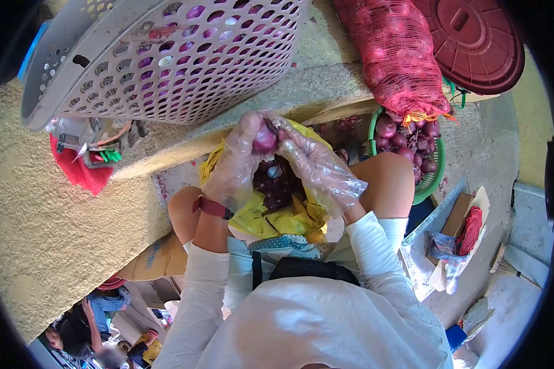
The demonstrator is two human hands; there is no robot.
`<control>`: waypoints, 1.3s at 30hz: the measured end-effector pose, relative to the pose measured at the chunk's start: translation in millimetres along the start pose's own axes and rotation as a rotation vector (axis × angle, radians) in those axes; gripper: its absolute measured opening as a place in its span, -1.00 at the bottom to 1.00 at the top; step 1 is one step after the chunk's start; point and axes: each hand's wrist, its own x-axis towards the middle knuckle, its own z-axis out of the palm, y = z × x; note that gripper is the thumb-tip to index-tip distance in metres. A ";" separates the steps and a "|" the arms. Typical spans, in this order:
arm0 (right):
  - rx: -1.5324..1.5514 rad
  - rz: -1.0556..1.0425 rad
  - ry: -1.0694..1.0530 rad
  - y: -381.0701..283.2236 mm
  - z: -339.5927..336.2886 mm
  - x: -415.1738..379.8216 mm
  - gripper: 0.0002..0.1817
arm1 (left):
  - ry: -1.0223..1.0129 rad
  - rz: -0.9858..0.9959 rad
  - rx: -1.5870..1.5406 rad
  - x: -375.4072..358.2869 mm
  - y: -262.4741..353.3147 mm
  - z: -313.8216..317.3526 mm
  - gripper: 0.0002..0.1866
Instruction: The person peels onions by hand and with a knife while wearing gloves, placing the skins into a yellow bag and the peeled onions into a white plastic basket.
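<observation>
The 2 plastic-gloved hands, left [319, 165] and right [237, 157], close around 1 purple onion [265, 140], held between their fingertips above the yellow bag [252, 218] of onion skins [277, 184].

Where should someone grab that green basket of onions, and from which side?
I'd come from the right of the view and hook the fingers under the green basket's rim. It curves round bare there, whereas the red net sack ends over the far edge and the person's knee crowds the left.
</observation>
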 end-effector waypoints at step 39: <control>-0.039 -0.171 0.009 -28.2 3.4 -4.5 -0.51 | -0.065 -0.020 -0.146 -2.3 7.5 -4.7 -0.57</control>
